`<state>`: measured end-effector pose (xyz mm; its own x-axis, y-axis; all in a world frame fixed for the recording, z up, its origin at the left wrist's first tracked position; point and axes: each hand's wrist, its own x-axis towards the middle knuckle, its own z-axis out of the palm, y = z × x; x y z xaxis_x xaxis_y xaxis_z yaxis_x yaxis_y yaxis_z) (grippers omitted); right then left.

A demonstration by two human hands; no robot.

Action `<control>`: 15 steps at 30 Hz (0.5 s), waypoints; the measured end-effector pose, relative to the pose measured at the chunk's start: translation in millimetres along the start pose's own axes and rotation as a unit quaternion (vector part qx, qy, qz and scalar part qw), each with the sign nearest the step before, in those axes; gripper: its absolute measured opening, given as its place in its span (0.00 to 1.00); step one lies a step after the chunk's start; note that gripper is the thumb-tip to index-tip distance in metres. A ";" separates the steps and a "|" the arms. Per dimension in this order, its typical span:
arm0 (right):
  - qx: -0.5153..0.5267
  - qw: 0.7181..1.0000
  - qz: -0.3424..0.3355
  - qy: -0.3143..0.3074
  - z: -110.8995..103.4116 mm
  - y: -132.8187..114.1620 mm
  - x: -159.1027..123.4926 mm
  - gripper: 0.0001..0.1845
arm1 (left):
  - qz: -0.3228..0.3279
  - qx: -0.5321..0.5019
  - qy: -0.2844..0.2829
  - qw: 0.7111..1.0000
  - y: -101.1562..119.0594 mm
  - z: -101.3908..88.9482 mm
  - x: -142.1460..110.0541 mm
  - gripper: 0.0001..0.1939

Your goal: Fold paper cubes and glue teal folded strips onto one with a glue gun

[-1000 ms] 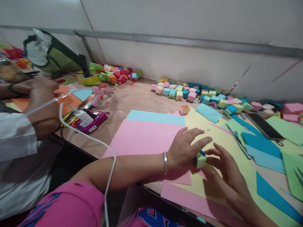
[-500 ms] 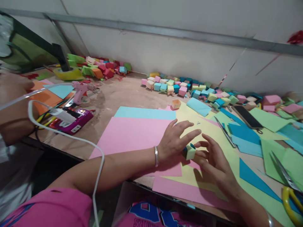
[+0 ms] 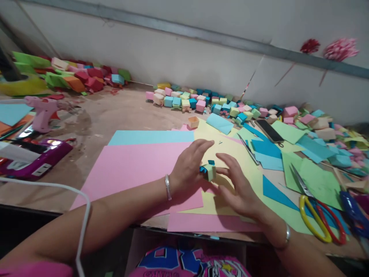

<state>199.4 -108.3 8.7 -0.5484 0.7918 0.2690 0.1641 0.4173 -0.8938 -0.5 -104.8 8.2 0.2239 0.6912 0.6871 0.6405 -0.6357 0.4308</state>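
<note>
A small pale-green paper box (image 3: 211, 174) with dark-blue paper bits on its top and side is between my two hands, above the sheets. My left hand (image 3: 187, 165) grips it from the left, its thumb mostly hidden. On the other side, my right hand (image 3: 242, 188) has its fingers spread, with one fingertip at the box's edge; I cannot tell how firmly it touches. Beneath lie a large pink sheet (image 3: 138, 169) and a pale-yellow sheet (image 3: 253, 184). An open peach paper box (image 3: 193, 122) stands just beyond the hands.
Scissors with yellow and red handles (image 3: 315, 219), a phone (image 3: 269, 130) and a slim pointed tool (image 3: 248, 149) lie to the right. Folded paper boxes (image 3: 201, 105) line the wall. At left are a pink glue gun (image 3: 43, 113), a purple power strip (image 3: 43, 161) and a white cable (image 3: 83, 223).
The view has swung right, bringing the scissors and pom-pom flowers into sight and moving the neighbouring person out. The small box has turned slightly between my hands, showing its blue zigzag edge.
</note>
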 end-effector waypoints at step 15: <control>-0.057 0.994 0.012 0.094 6.6 6.9 8.4 0.18 | -0.025 -0.158 -0.048 0.986 -0.1 -7.7 7.6 0.33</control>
<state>190.5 -101.8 2.4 -0.3825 0.8667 0.3201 0.2735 0.4372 -0.8568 -4.5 -102.1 17.9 0.2772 0.7439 0.6082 0.3945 -0.6652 0.6339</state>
